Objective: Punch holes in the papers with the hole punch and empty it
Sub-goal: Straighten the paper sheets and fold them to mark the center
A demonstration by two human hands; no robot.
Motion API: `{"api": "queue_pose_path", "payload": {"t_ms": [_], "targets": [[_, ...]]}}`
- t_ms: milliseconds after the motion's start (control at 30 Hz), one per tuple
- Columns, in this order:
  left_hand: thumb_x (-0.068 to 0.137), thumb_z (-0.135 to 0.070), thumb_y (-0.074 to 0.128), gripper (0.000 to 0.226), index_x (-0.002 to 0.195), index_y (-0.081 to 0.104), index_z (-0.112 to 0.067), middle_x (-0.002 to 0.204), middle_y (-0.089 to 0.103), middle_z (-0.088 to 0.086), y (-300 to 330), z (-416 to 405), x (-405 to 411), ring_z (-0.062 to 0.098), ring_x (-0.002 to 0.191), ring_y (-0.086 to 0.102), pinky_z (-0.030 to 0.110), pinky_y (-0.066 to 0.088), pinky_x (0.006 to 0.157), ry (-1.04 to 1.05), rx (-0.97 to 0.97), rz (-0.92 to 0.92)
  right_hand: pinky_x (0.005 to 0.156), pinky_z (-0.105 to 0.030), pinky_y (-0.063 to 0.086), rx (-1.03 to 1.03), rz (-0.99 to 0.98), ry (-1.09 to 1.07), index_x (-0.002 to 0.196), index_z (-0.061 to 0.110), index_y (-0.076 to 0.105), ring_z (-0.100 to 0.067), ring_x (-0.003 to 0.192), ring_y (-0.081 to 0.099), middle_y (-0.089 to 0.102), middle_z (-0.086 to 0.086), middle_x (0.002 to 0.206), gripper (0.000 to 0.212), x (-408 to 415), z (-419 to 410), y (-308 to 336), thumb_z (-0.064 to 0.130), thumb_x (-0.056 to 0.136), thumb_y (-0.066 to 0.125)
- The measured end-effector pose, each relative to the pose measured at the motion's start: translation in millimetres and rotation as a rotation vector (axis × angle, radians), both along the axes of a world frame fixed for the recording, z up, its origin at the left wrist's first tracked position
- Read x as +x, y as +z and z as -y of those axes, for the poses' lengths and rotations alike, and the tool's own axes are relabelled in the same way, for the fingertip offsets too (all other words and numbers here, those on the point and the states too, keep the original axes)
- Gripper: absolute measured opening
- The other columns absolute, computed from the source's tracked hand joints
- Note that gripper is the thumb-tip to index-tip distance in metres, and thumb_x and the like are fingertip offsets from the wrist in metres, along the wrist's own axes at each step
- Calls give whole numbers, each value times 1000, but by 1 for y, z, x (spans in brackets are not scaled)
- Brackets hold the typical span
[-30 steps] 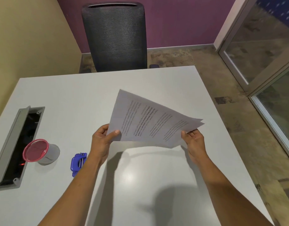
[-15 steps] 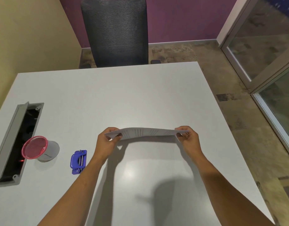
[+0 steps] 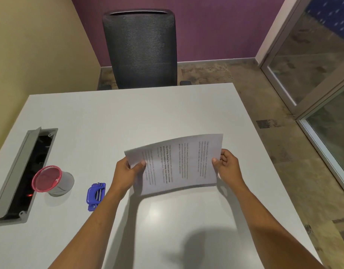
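Both hands hold the papers up off the bench at centre frame, the left hand pinching the left edge, the right hand the right; the sheets bow slightly; I'd square the edges flush first; the blue hole punch waits at lower left, untouched, near a red-rimmed cup.
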State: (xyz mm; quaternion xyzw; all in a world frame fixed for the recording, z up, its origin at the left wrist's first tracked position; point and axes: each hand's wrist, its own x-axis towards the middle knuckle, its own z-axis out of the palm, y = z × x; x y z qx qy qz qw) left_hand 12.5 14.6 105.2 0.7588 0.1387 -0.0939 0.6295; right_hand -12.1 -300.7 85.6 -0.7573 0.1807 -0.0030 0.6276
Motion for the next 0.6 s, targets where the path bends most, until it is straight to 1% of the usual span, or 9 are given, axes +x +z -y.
{"api": "queue_pose_path", "payload": {"t_ms": [33,100,167,267,367,433,500,600], "targets": [[89,-10,68,15,96,68,-23,91,74,-10,3,0,-3,11,81,71,28,55,68,26,-21,-11,70,-17,55,23,-2,-1,108,12,59,-5,87,69,69,-3,103,20,-1,0,5,-1,93,56],[90,-9,65,15,101,68,-19,94,73,-6,9,2,-9,13,83,70,29,53,71,69,-64,-27,67,-15,54,67,-15,14,109,8,59,-3,82,69,69,-4,101,20,-5,0,13,-3,92,57],[91,-9,64,17,106,68,-16,96,74,-4,14,4,-17,14,85,70,29,53,72,99,-109,-42,68,-16,54,68,-31,40,110,6,59,-7,86,70,70,-6,103,19,-11,0,17,-1,91,59],[92,-9,62,15,102,67,-19,94,73,-5,17,4,-29,13,84,70,29,53,71,132,-136,-80,73,-22,56,41,-27,45,109,7,62,-17,94,70,71,-7,105,19,-19,-1,21,2,90,62],[91,-10,64,15,104,66,-18,94,73,-3,15,2,-40,17,85,70,35,54,75,172,-116,-112,80,-29,57,-30,-11,57,108,9,64,-17,94,70,72,-3,103,19,-24,-6,27,4,90,63],[91,-10,63,18,108,65,-17,96,72,-3,16,1,-46,18,87,70,37,54,78,174,-95,-116,81,-29,57,-108,8,73,107,10,66,-14,93,70,73,0,102,18,-27,-12,33,5,89,63],[91,-10,62,20,109,65,-19,97,72,-5,17,2,-52,18,89,70,38,55,79,159,-67,-114,77,-26,56,-181,16,84,106,14,66,-12,89,69,72,3,99,18,-31,-20,38,7,89,62],[89,-12,62,21,103,66,-27,102,73,-5,19,4,-59,21,92,71,45,57,83,127,-14,-98,69,-22,54,-272,18,117,106,18,66,-9,83,68,71,7,96,20,-36,-36,47,10,90,59]]}}
